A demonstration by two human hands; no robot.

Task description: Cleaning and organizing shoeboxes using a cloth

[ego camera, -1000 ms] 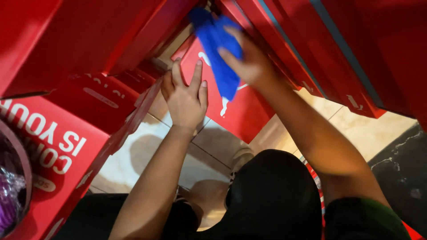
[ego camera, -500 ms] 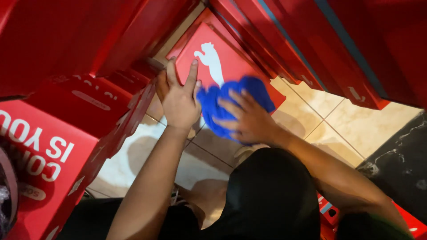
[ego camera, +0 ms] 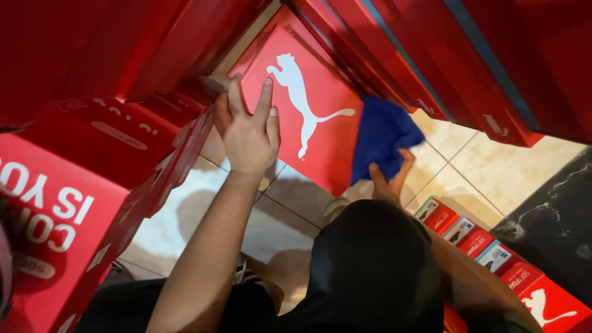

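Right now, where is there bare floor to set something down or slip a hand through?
Bare tiled floor shows between the blue cloth in the right hand and the row of small boxes. Another patch lies below the left hand, beside the stacked red boxes. Above the flat red box it is crowded.
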